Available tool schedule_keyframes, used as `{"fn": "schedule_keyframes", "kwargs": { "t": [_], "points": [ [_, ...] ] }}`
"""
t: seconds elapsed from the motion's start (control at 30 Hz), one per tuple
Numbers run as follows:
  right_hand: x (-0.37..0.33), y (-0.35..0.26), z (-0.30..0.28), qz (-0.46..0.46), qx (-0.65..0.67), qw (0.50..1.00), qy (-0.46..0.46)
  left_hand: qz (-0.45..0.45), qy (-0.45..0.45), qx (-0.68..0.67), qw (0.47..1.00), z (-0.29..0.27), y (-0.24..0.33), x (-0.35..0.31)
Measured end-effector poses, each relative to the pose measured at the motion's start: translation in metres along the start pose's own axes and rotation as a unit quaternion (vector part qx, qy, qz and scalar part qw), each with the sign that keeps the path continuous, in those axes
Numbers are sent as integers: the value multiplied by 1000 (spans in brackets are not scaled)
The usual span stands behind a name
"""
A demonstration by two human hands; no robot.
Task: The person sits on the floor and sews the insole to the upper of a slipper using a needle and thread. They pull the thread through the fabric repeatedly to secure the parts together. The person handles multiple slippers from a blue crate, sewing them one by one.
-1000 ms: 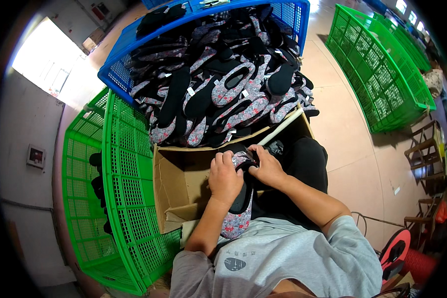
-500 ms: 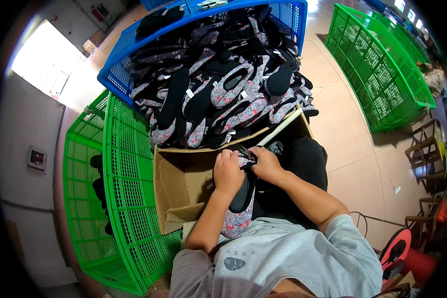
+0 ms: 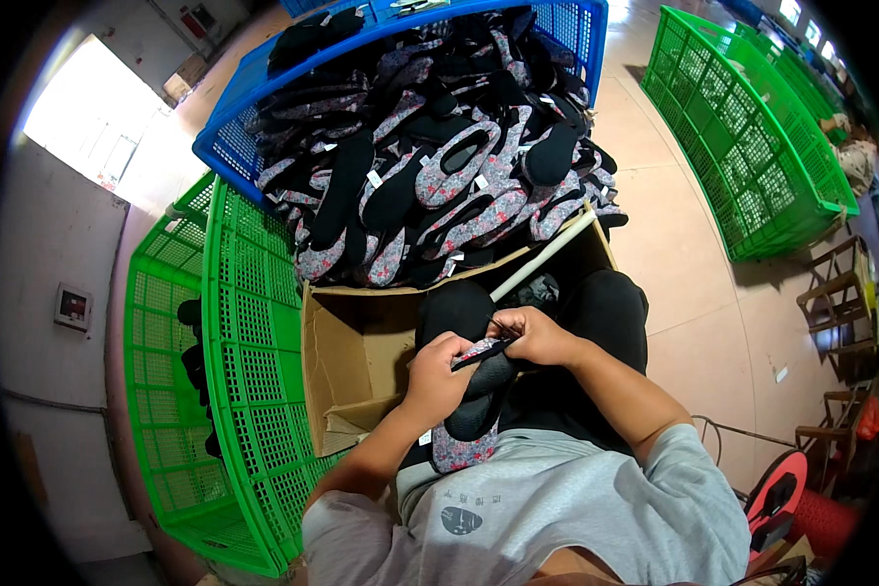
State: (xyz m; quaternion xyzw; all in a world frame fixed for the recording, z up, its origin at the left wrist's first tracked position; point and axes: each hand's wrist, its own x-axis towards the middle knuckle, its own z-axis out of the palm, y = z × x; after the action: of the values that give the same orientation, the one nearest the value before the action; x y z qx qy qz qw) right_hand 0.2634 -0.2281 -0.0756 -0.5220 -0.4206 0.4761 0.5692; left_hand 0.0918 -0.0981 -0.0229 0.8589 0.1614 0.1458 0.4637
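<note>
A slipper (image 3: 466,452) with a grey, pink-flowered upper and a black sole and lining lies over my lap. My left hand (image 3: 438,379) is closed on it, gripping the folded edge of its flowered fabric. Close beside, my right hand (image 3: 540,337) is closed at the same edge, fingertips pinched around a thin dark tool (image 3: 504,328), mostly hidden by the fingers. Both hands nearly meet over the slipper's opening.
Ahead, a blue crate (image 3: 205,146) is heaped with similar slippers (image 3: 459,166). A cardboard box (image 3: 337,342) stands before my knees, with a pale rod (image 3: 542,256) across it. Green crates (image 3: 264,391) stand at my left, another green crate (image 3: 742,137) far right, wooden stools (image 3: 835,293) below it.
The slipper has been turned and its edge folded back, showing more black sole beyond my hands. My left hand has shifted lower, and my right hand slightly to the right and down.
</note>
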Motion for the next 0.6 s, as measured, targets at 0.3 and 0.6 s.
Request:
{"fn": "schedule_keyframes", "kwargs": {
  "t": [0.3,0.6],
  "points": [
    [-1,-6,-3,151,233,959,-55,-269,-169,-585,746,-12,-9,-7],
    [8,9,13,54,147,987,-16,-253,-164,-785,541,19,-11,-22]
  ]
}}
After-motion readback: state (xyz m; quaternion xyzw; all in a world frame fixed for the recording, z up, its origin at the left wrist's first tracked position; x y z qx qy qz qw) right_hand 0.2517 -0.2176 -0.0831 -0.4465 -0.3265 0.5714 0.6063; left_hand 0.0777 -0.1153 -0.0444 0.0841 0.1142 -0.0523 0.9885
